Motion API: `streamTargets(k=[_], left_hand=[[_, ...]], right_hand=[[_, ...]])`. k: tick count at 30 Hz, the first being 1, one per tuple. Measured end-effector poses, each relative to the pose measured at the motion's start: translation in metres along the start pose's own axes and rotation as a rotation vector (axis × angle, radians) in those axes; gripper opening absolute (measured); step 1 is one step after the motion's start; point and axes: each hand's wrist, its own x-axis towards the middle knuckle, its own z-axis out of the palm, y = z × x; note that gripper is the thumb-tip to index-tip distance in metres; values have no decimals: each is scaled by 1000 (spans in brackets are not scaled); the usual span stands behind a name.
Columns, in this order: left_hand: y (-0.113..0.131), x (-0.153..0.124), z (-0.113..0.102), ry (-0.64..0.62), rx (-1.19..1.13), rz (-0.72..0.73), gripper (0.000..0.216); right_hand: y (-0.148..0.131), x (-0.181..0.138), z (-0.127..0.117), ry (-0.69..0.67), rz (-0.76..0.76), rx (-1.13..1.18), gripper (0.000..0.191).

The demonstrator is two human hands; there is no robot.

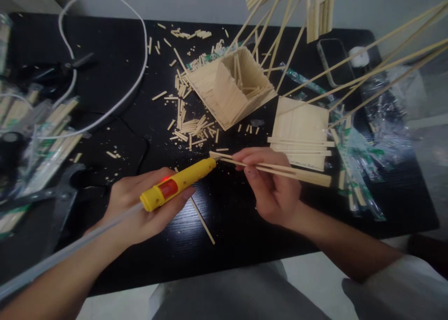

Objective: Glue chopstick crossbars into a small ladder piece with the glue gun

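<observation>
My left hand point(140, 205) is wrapped round a yellow hot glue gun point(182, 182) with a red panel. A clear glue stick point(70, 252) runs from the gun's rear over my wrist. The nozzle touches or nearly touches the left ends of thin wooden sticks point(273, 168) pinched in my right hand point(271, 184). How many sticks are in the pinch I cannot tell exactly. Just behind my right hand lies a flat panel of joined sticks point(301, 124), with a few loose sticks across its near edge. One single stick point(203, 222) lies on the table between my hands.
A box-like stick structure point(238, 86) stands on the black table point(245, 236) among many cut stick pieces point(196, 126). Long sticks point(378, 68) reach across at upper right. A phone point(336, 61), plastic wrappers point(360, 156), wrapped chopsticks point(52, 138) and a white cable point(145, 45) lie around.
</observation>
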Motion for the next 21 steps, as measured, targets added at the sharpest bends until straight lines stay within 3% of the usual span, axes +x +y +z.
streamTargets(k=[5, 10, 16, 21], left_hand=[[1, 2, -2, 56, 0, -38, 24], [-2, -6, 3, 61, -84, -111, 18], [-8, -16, 8, 8, -87, -102, 16], [-7, -14, 6, 39, -59, -125, 20]], right_hand=[[2, 1, 1, 41, -3, 3, 24], [2, 0, 3, 65, 26, 44, 23], [-1, 0, 2, 53, 52, 56, 21], [-2, 2, 3, 81, 91, 114, 17]])
